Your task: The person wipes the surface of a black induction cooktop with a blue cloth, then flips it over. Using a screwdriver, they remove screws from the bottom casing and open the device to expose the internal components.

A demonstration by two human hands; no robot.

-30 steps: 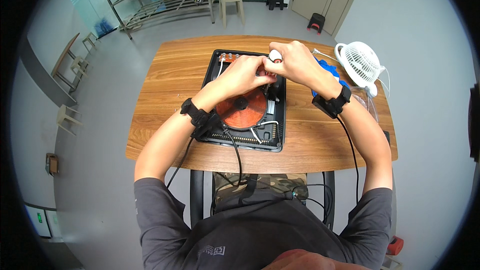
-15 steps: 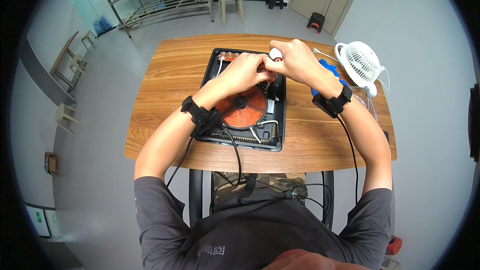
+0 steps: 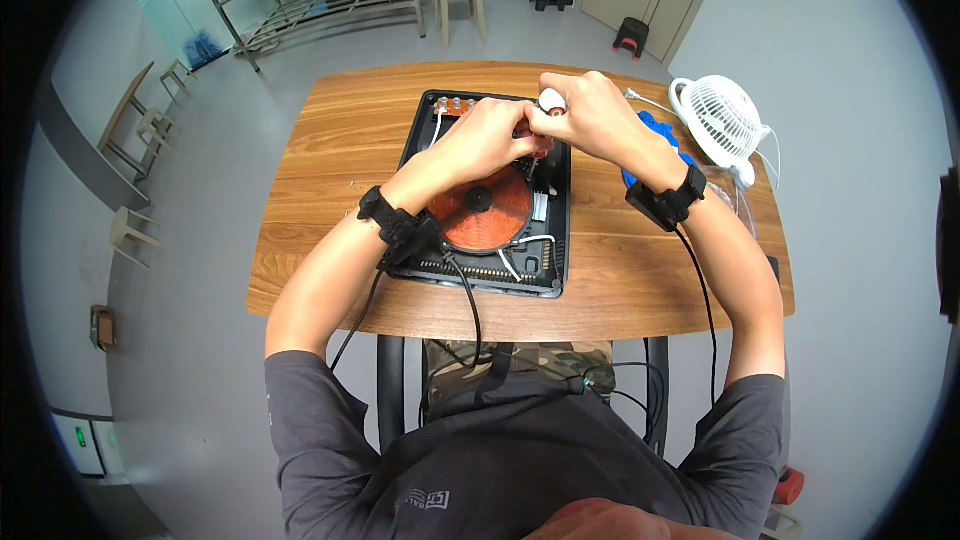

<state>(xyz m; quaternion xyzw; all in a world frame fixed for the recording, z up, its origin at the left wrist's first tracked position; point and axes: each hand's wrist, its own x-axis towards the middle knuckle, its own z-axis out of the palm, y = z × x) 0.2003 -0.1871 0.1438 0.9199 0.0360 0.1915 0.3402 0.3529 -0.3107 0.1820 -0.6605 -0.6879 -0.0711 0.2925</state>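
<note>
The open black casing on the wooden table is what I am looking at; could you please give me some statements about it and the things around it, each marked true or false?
1. The left hand and right hand are close together over the black casing. True.
2. The white fan stands at the left end of the wooden table. False: it is at the right end.
3. The round coil in the casing is orange-red with a dark centre. True.
4. The right hand lies flat and empty. False: it is closed around a tool with a white-ended handle.
5. A blue item lies between the right forearm and the fan. True.
</note>
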